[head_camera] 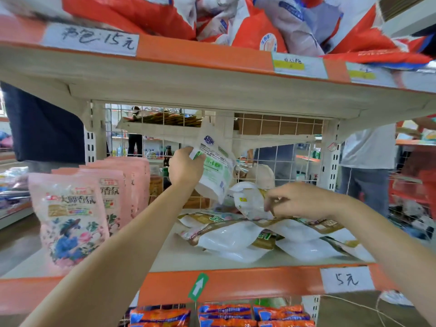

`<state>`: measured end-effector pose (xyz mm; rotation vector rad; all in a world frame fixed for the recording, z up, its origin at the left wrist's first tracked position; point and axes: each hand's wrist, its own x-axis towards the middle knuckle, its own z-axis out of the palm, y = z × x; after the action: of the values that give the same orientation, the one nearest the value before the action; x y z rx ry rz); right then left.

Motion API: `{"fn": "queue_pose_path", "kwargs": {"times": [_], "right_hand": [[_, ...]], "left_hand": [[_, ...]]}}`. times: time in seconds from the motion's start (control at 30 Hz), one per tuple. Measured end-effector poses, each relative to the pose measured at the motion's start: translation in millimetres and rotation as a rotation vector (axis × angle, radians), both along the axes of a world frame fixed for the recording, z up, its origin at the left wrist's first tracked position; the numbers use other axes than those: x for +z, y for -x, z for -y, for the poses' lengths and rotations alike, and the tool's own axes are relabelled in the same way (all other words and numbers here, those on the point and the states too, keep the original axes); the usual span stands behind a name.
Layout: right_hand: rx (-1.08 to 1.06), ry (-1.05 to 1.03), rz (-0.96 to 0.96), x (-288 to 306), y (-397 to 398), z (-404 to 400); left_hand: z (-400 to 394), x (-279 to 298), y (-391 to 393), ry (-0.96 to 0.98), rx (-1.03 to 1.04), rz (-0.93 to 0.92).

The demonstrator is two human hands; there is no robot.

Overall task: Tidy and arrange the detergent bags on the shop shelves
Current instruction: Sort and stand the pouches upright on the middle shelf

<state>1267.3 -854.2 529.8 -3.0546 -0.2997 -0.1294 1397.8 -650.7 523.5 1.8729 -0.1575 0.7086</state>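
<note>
The left hand (186,167) gripped a green bag (215,172) raised above the shelf (236,280), the right hand (297,201) pinched a white bag (250,204) atop the pile; standing each upright beside the pink bags (70,208) seemed best.

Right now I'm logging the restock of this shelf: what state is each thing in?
left hand: grips the green-and-white bag, lifted clear of the shelf
right hand: pinches the white bag on top of the pile
white-and-gold bags: lying flat, jumbled, overlapping
pink bags: standing upright in a row
5元 price tag: stuck on the shelf edge
</note>
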Motion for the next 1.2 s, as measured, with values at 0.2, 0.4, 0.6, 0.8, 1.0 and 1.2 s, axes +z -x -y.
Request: {"fn": "queue_pose_path", "kwargs": {"times": [0.2, 0.4, 0.6, 0.8, 1.0, 1.2], "right_hand": [[0.002, -0.628, 0.167, 3.6, -17.8, -39.4], [-0.122, -1.457, 0.008, -1.7, -55.5, -59.6], [-0.326, -1.171, 0.454, -8.3, -82.2, -28.5], [-0.482, -1.329, 0.59, -1.5, -79.2, 16.9], [-0.47, -0.965, 0.491, -10.2, -81.3, 33.7], [-0.331, -1.088, 0.488, 5.4, -87.8, 15.3]], "left_hand": [[2.6, -6.8, 33.5, 0.273, -0.205, 0.001], [8.4, -6.4, 53.8, -0.062, -0.627, -0.053], [-16.7, -36.1, 7.3, -0.134, -0.403, -0.184], [-18.8, -80.5, -7.8, -0.758, -0.506, -0.463], [-20.3, -81.1, -5.1, -0.863, -0.574, -0.525], [-29.3, -50.3, 10.5, -0.898, -0.713, -0.71]]}}
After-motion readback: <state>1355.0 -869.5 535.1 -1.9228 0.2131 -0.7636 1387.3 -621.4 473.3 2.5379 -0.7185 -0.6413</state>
